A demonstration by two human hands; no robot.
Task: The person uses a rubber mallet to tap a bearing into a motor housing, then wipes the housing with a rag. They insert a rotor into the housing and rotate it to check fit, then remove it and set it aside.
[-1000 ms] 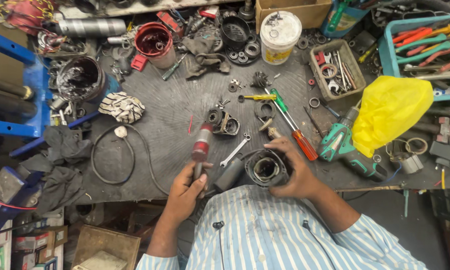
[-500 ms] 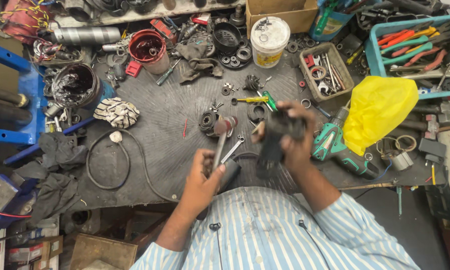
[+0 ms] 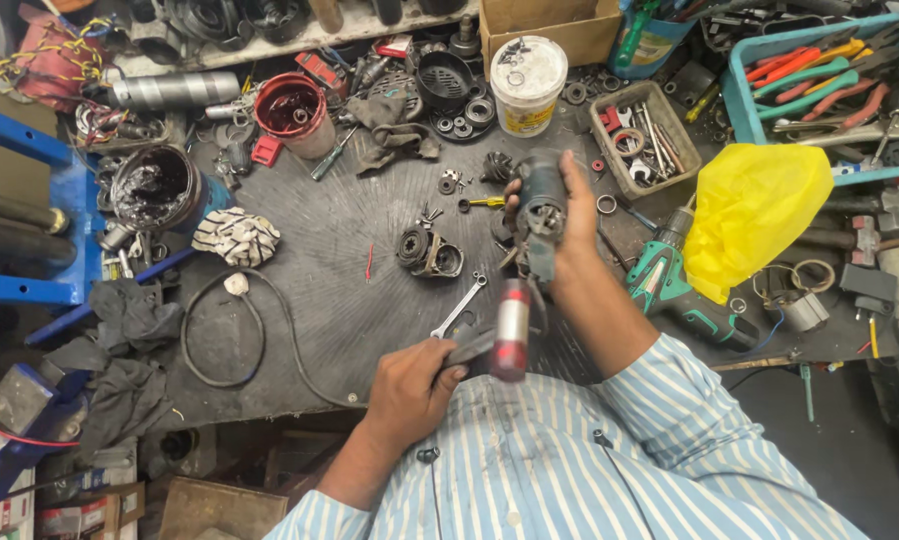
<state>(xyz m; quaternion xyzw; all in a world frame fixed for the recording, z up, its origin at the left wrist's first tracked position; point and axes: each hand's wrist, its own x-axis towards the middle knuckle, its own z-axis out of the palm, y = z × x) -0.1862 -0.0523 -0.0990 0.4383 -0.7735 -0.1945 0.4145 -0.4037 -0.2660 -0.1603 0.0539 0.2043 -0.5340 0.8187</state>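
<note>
While the right hand holds a dark motor housing raised above the black bench, the left hand is wrapped around a hammer near the chest, so the work looks mid-way: a geared end piece lies detached, with loose screws unfitted. One hammer, one housing, one spanner, two paint pots
</note>
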